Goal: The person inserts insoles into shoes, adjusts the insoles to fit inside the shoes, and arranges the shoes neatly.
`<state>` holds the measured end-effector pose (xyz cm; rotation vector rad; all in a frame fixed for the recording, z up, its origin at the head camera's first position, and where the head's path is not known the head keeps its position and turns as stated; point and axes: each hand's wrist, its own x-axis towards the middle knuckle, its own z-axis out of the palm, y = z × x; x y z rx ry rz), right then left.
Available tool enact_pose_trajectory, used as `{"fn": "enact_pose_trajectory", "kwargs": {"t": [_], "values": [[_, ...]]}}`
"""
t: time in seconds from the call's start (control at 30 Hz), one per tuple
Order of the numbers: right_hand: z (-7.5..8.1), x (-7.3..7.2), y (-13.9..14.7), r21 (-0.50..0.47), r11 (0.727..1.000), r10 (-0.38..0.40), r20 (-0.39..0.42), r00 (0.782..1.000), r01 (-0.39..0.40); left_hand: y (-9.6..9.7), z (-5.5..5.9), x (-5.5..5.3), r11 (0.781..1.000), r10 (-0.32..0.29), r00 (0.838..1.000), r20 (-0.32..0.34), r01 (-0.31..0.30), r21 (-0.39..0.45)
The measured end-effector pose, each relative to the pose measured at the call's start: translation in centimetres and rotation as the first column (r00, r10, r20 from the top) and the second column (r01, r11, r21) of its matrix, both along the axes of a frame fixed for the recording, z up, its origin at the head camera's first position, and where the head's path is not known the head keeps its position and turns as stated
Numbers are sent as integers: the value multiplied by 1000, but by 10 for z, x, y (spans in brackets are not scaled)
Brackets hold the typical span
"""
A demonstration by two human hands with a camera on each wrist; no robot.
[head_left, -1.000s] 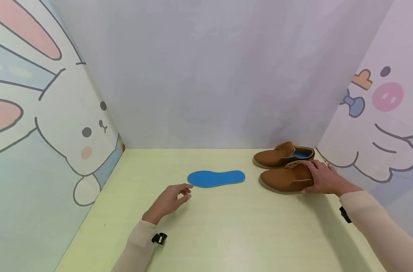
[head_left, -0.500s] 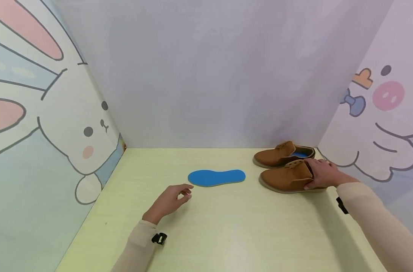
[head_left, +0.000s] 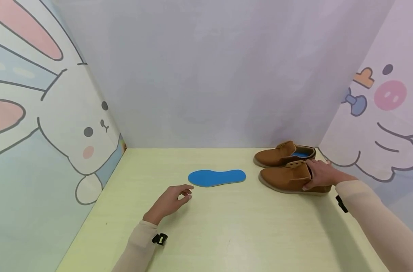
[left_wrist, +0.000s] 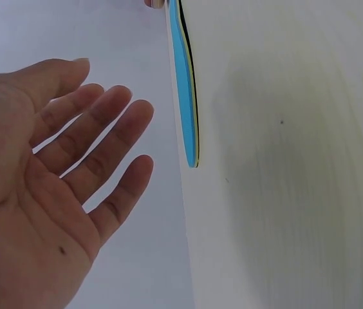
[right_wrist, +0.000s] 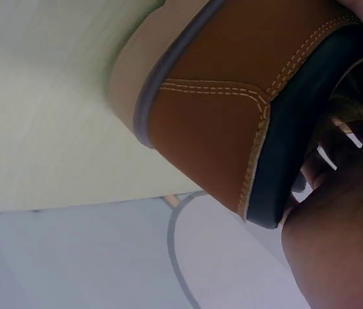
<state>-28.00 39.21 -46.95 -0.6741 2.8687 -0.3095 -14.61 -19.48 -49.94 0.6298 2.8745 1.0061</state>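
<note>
In the head view, a brown lace-up shoe (head_left: 283, 179) points its toe left at the right of the table. My right hand (head_left: 320, 173) grips it across the ankle opening, thumb on the near side and fingers over the far side. The right wrist view has the heel of this shoe (right_wrist: 201, 135) close up, with the dark collar beside my right hand (right_wrist: 342, 225). A flat blue insole (head_left: 216, 178) lies mid-table. Just in front of its left end, my left hand (head_left: 169, 200) hovers with loosely bent fingers, holding nothing and apart from the insole (left_wrist: 185, 96).
Directly behind the gripped shoe stands a second brown shoe (head_left: 272, 156), with blue showing inside it. The pale table (head_left: 227, 234) meets a grey back wall (head_left: 206, 75). Cartoon-printed panels rise at the left (head_left: 63, 143) and right (head_left: 390, 132).
My right hand has shifted slightly along the near shoe's opening, and more of the heel shows now. The left hand and the insole stay where they were.
</note>
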Motion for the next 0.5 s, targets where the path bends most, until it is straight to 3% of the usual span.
{"fn": "enact_pose_trajectory", "kwargs": {"t": [0.17, 0.5], "values": [[-3, 2, 2, -87, 996, -6, 82, 997, 13, 1, -2, -1, 1000, -2, 1000, 3, 2, 2], [-9, 13, -1, -34, 998, -58, -28, 998, 57, 0, 1, 1, 1000, -6, 1000, -9, 6, -3]]}}
